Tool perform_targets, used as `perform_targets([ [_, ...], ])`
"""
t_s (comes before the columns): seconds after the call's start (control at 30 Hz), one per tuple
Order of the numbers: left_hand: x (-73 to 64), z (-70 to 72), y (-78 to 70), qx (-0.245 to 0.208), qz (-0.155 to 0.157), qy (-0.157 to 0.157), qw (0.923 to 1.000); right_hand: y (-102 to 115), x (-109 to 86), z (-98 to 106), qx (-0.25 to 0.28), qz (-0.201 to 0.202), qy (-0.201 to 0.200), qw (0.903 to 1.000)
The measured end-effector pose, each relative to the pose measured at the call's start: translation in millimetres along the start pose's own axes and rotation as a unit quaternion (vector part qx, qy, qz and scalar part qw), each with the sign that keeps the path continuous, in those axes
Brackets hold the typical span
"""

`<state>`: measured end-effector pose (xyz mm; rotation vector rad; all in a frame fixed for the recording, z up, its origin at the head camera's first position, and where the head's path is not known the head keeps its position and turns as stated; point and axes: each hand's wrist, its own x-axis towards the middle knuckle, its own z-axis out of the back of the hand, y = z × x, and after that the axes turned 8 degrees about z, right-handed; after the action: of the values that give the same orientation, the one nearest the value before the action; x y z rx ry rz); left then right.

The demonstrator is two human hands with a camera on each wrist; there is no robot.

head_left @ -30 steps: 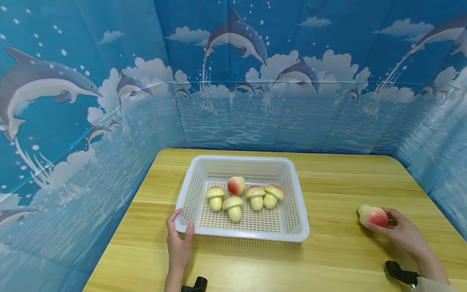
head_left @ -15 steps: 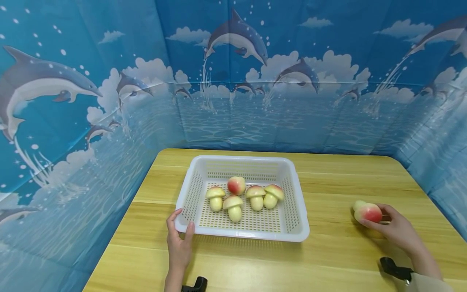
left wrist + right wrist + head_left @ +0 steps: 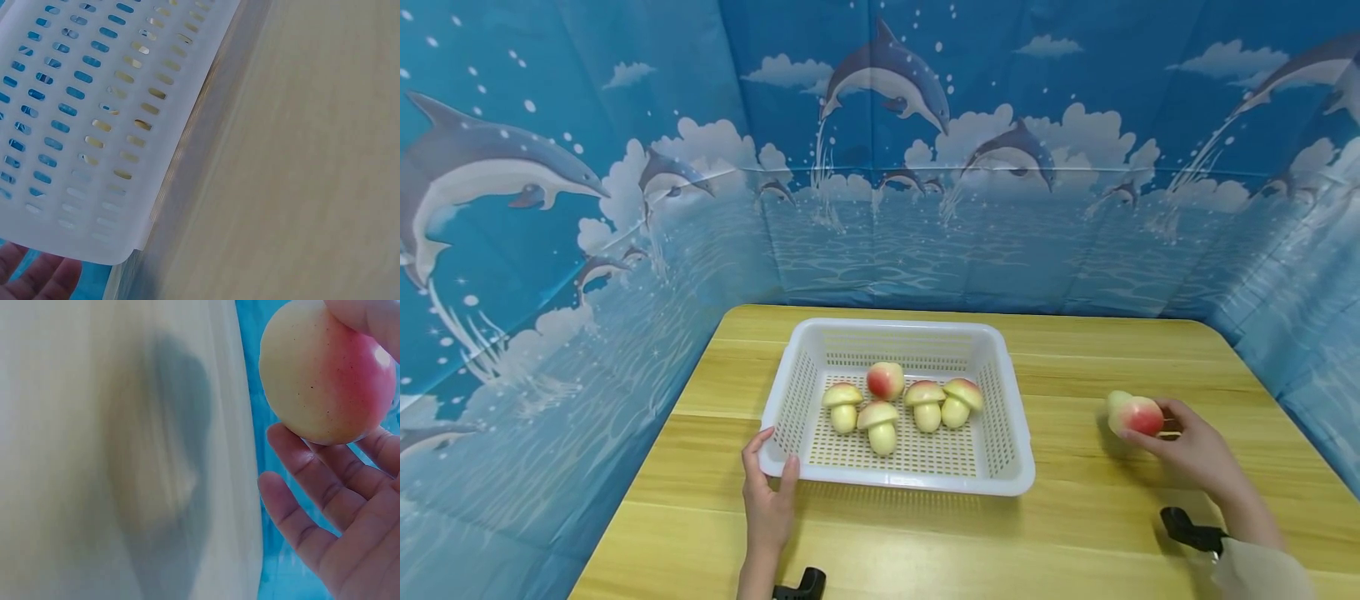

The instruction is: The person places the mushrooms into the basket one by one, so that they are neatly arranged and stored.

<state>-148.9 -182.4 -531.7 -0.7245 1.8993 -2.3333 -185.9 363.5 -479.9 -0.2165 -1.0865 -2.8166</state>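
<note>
In the head view my right hand [image 3: 1202, 454] holds a toy mushroom [image 3: 1138, 416] over the right part of the table, its red-and-cream cap toward me and its pale stem pointing away. Thumb and fingers pinch the cap [image 3: 319, 378] in the right wrist view, while the little finger stands free below. My left hand [image 3: 769, 512] grips the near left corner of a white plastic basket [image 3: 895, 482]. Several similar mushrooms lie inside, one [image 3: 885, 381] with its cap facing me. The left wrist view shows the slotted basket wall [image 3: 37, 219] with fingertips [image 3: 56, 278] at its corner.
The wooden table [image 3: 1075, 533] has rounded far corners. A blue dolphin-print curtain [image 3: 880, 250] encloses its back and sides. Black wrist mounts [image 3: 1191, 531] sit at both wrists, and the right one hangs low over the tabletop.
My right hand has carried the mushroom leftward and slightly away from me, toward the basket. My left hand and the basket have stayed in place.
</note>
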Motion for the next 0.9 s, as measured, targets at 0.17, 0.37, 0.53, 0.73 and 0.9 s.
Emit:
perform_targets([
  [0.17,0.6,-0.1,-0.1,0.000,-0.004,0.004,1.0000,12,9.1,-2,-0.003,0.014,0.006,0.9999],
  [0.37,0.8,-0.3,-1.2,0.000,-0.001,0.006,1.0000,25,18.5,-4,-0.012,0.037,0.011,0.9992],
  [0.53,0.5,-0.5,-0.5,0.003,0.000,0.002,1.0000,34,25.1,-5,-0.010,0.050,0.020,0.9985],
  [0.73,-0.4,0.3,-1.3,0.005,0.001,0.000,1.0000,44,31.5,-7,-0.005,0.050,0.028,0.9984],
  [0.9,-0.9,0.8,-2.5,0.004,-0.001,-0.001,1.0000,53,36.8,-8,-0.007,0.049,0.030,0.9983],
])
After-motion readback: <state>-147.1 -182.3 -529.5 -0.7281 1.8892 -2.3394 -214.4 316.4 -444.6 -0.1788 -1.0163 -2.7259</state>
